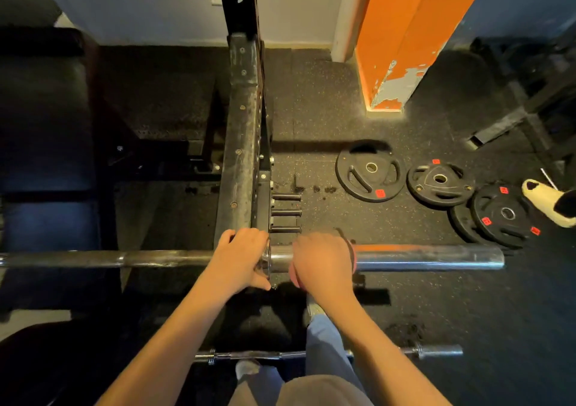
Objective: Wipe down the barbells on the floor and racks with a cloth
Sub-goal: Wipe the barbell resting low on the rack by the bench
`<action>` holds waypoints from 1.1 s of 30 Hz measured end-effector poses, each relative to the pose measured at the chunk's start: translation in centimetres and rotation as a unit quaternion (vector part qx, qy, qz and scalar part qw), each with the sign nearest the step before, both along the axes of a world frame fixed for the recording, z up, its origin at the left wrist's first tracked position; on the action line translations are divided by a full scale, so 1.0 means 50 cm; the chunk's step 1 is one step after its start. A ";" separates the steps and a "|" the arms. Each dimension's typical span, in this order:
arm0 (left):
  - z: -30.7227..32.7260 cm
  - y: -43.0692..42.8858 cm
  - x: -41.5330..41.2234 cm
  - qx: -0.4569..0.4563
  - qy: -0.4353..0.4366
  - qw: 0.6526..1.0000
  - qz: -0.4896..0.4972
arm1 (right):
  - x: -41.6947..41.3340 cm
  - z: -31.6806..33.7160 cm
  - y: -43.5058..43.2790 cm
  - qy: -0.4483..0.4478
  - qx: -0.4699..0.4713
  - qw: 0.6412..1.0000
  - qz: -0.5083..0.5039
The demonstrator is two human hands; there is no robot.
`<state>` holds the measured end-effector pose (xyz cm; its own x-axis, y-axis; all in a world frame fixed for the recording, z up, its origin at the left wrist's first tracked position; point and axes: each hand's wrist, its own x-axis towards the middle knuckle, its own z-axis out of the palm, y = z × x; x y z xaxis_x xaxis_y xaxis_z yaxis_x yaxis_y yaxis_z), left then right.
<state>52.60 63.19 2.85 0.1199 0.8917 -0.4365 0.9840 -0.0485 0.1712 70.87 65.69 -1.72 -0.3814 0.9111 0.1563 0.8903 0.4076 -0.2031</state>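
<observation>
The person's left hand (241,254) and right hand (321,259) are bare, and so are both forearms down to the lower edge of view; the legs are in pale blue-grey trousers (324,343), loose and creased; a tan-grey garment (318,390) hangs at the waist; the left shoe (246,368) is grey and round-toed; the right shoe (314,307) is grey too.

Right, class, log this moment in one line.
left hand grips barbell | right hand holds cloth on barbell | plates lie on floor
</observation>
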 end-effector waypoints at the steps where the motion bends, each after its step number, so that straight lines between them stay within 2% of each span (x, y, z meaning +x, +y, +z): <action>1: -0.002 -0.008 -0.001 0.010 0.001 1.000 -0.010 | 0.005 -0.002 0.002 0.001 0.002 0.999 0.044; 3: -0.006 -0.022 -0.002 0.037 -0.011 0.999 -0.016 | 0.033 -0.004 0.023 -0.010 0.010 0.997 0.077; 7: -0.004 -0.041 -0.007 0.101 -0.059 0.993 0.006 | 0.001 0.014 0.019 0.011 0.021 0.998 -0.050; 8: -0.003 -0.048 -0.010 0.125 -0.056 0.990 0.021 | -0.025 0.018 0.002 0.011 0.005 0.999 -0.049; 10: -0.011 -0.067 -0.022 0.180 -0.055 0.980 0.064 | -0.047 0.019 -0.025 0.022 -0.023 0.999 0.027; 13: -0.027 -0.103 -0.055 0.186 -0.047 0.973 0.132 | -0.016 0.013 -0.013 0.008 -0.012 0.987 0.160; 15: -0.037 -0.124 -0.077 0.177 -0.033 0.974 0.138 | -0.021 0.005 -0.007 0.013 -0.014 0.991 0.132; 17: -0.048 -0.138 -0.088 0.187 -0.024 0.974 0.124 | -0.055 0.018 -0.003 0.085 -0.052 0.995 -0.014; 19: -0.056 -0.142 -0.090 0.207 -0.022 0.971 0.120 | -0.083 0.045 0.002 0.229 -0.143 0.951 -0.149; 20: -0.059 -0.141 -0.090 0.216 -0.020 0.968 0.122 | -0.093 0.058 0.000 0.319 -0.202 0.911 -0.168; 21: -0.059 -0.139 -0.089 0.225 -0.015 0.966 0.124 | -0.102 0.067 -0.008 0.373 -0.238 0.885 -0.145; 22: -0.059 -0.139 -0.090 0.231 -0.011 0.965 0.126 | -0.110 0.078 -0.023 0.380 -0.246 0.888 -0.081; 24: -0.059 -0.142 -0.091 0.226 -0.011 0.966 0.128 | -0.124 0.064 -0.067 0.244 -0.185 0.949 0.072; 26: -0.056 -0.145 -0.094 0.223 -0.009 0.967 0.125 | -0.136 0.027 -0.078 0.131 -0.111 0.978 0.117; 28: -0.054 -0.142 -0.095 0.219 0.000 0.968 0.123 | -0.164 0.030 -0.038 0.096 -0.158 0.980 0.071; 30: -0.052 -0.134 -0.095 0.212 0.006 0.969 0.129 | -0.193 0.037 0.011 0.091 -0.245 0.965 0.014; 32: -0.051 -0.128 -0.096 0.205 -0.001 0.969 0.140 | -0.196 0.043 0.014 0.107 -0.253 0.961 0.022; 33: -0.051 -0.123 -0.098 0.203 -0.006 0.969 0.139 | -0.188 0.045 -0.005 0.116 -0.221 0.967 0.049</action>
